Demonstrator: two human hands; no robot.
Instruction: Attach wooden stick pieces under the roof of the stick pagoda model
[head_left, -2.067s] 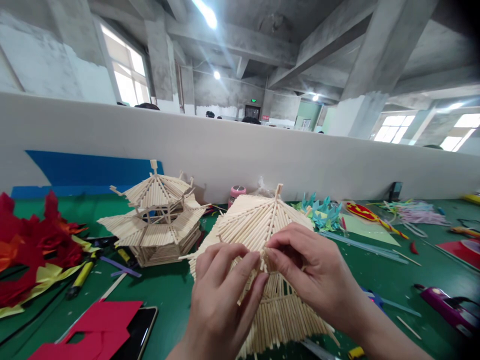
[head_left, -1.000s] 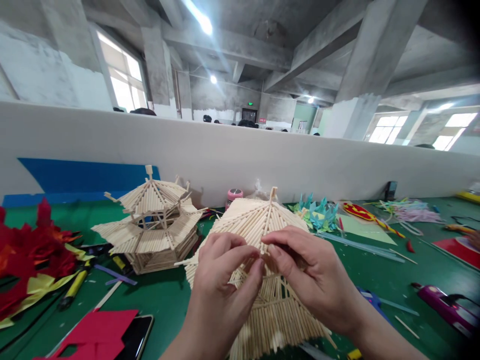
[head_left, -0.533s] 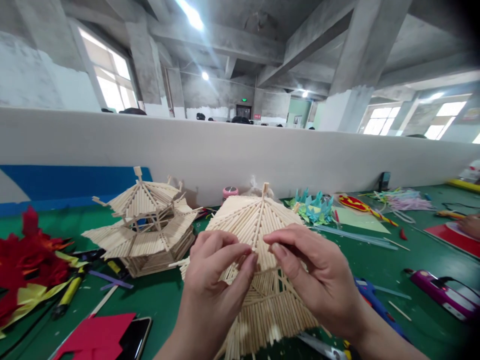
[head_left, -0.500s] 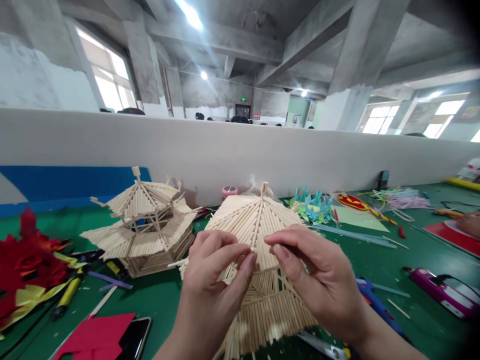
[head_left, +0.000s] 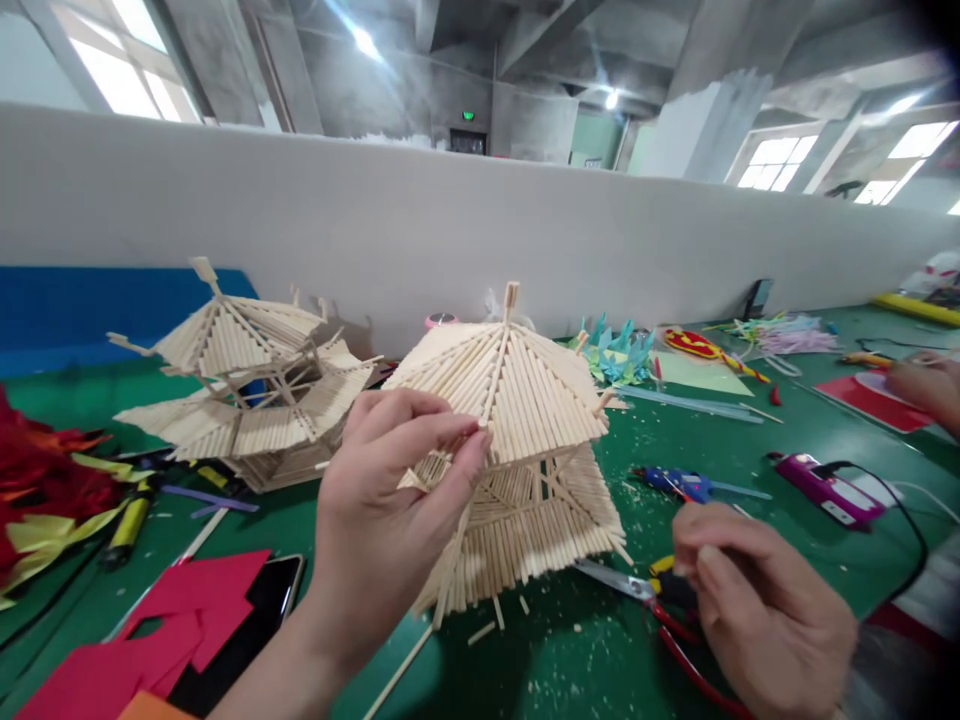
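My left hand (head_left: pixel 405 480) pinches thumb and forefinger at the front roof corner of a pavilion model made of wooden sticks (head_left: pixel 540 400). A tiny pale tip shows between those fingertips; the rest is covered. Over to the right, my right hand (head_left: pixel 765 610) has curled fingers, and what is inside them is hidden. It lies just in front of a blue glue gun (head_left: pixel 679 484), covering the place of its handle. I cannot tell whether it grips that handle. Scissors with red handles (head_left: pixel 637 588) lie left of this hand, partly behind it.
A second stick pavilion (head_left: pixel 240 400) stands at left. Red paper (head_left: pixel 165 630) overlaps a phone (head_left: pixel 296 580). A purple device with a cable (head_left: pixel 829 485) is at right. Another person's hand (head_left: pixel 926 385) is at the far right. A white partition (head_left: pixel 420 220) runs along the back.
My right hand has moved away from the roof, rightward and down toward the glue gun. My left hand stays pinched at the roof corner. The view has tilted down.
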